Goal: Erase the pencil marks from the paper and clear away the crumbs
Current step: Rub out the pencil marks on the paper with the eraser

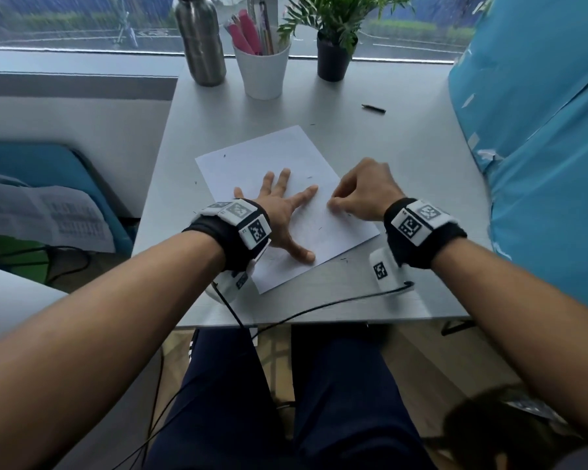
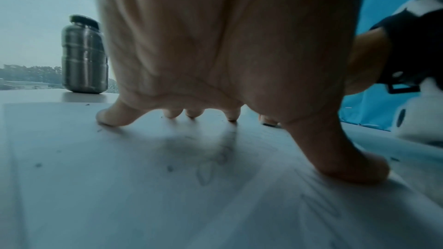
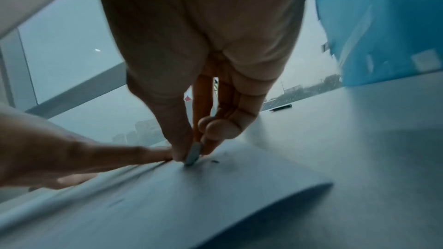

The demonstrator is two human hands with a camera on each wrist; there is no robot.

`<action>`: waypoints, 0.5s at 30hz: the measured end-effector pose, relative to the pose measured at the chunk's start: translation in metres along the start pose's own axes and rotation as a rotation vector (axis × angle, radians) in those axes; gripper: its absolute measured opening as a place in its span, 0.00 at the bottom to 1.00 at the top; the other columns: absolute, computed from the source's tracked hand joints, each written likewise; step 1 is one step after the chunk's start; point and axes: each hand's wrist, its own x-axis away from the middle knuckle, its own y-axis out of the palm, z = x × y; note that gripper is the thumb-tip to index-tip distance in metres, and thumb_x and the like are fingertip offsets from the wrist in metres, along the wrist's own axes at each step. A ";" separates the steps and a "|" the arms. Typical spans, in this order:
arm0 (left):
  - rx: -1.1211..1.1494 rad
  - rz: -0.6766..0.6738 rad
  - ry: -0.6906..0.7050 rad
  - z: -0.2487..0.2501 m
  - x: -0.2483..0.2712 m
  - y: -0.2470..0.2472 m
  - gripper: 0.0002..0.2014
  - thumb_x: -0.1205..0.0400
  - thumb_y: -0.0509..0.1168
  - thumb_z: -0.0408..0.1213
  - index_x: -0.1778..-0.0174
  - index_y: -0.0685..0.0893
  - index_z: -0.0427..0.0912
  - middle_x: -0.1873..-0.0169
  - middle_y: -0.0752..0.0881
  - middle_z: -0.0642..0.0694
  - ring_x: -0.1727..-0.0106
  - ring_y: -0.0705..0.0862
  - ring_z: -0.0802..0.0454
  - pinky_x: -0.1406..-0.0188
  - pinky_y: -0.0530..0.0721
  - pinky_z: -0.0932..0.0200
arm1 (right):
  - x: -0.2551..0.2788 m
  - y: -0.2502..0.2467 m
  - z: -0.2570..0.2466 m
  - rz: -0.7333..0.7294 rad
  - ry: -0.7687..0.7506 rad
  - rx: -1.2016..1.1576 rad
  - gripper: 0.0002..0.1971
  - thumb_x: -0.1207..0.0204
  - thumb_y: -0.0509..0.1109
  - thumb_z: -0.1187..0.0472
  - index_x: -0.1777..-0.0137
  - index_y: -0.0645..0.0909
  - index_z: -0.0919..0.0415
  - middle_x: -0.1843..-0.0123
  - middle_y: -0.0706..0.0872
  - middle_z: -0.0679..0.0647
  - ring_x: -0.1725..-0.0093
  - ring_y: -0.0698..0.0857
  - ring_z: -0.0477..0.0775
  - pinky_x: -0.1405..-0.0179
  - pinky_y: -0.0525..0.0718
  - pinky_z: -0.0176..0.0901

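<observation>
A white sheet of paper (image 1: 272,154) lies at an angle on the grey table (image 1: 404,164). Faint pencil marks (image 2: 206,169) and small dark eraser crumbs (image 1: 320,228) are scattered over it. My left hand (image 1: 282,205) lies flat on the sheet with fingers spread, pressing it down. My right hand (image 1: 360,195) pinches a small grey eraser (image 3: 193,153) between thumb and fingers, its tip touching the paper beside the left index finger. In the right wrist view the near edge of the paper (image 3: 299,188) curls up off the table.
A short black pencil (image 1: 373,108) lies on the table behind the paper. At the back stand a steel bottle (image 1: 201,39), a white cup (image 1: 262,72) of pens and a potted plant (image 1: 333,59). A blue cover (image 1: 540,130) rises on the right. Cables hang off the table's front edge.
</observation>
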 end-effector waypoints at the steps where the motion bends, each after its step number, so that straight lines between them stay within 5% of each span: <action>1: 0.000 0.001 -0.003 0.000 0.000 0.000 0.69 0.48 0.75 0.77 0.21 0.32 0.74 0.19 0.23 0.49 0.18 0.25 0.43 0.29 0.41 0.14 | 0.003 0.003 -0.002 0.003 -0.020 0.012 0.06 0.36 0.79 0.58 0.61 0.92 0.59 0.63 0.92 0.52 0.62 0.89 0.48 0.52 0.88 0.40; 4: -0.011 -0.004 -0.009 0.001 -0.002 0.001 0.70 0.48 0.74 0.77 0.22 0.30 0.73 0.20 0.22 0.49 0.18 0.24 0.43 0.29 0.42 0.14 | 0.032 0.026 -0.023 -0.169 -0.224 0.059 0.04 0.37 0.77 0.61 0.66 0.91 0.61 0.68 0.91 0.54 0.67 0.88 0.50 0.59 0.87 0.44; 9: 0.010 0.009 -0.015 0.003 0.001 0.001 0.69 0.48 0.74 0.77 0.22 0.31 0.74 0.19 0.23 0.50 0.18 0.26 0.43 0.29 0.42 0.14 | 0.005 0.004 -0.003 -0.008 -0.035 -0.016 0.04 0.36 0.80 0.60 0.62 0.92 0.58 0.65 0.91 0.50 0.65 0.87 0.45 0.66 0.79 0.27; 13: -0.003 0.004 -0.010 0.002 -0.001 0.002 0.70 0.49 0.73 0.79 0.22 0.29 0.74 0.20 0.22 0.50 0.18 0.25 0.43 0.29 0.42 0.14 | 0.030 0.025 -0.018 -0.177 -0.219 0.039 0.03 0.36 0.78 0.61 0.65 0.92 0.60 0.67 0.91 0.51 0.67 0.87 0.46 0.63 0.83 0.35; 15: -0.003 0.002 -0.013 0.003 0.001 0.003 0.69 0.48 0.73 0.78 0.22 0.30 0.74 0.19 0.22 0.50 0.18 0.25 0.43 0.29 0.42 0.14 | 0.016 0.013 -0.008 -0.127 -0.111 0.027 0.05 0.36 0.80 0.59 0.62 0.93 0.59 0.65 0.92 0.50 0.63 0.89 0.46 0.58 0.85 0.36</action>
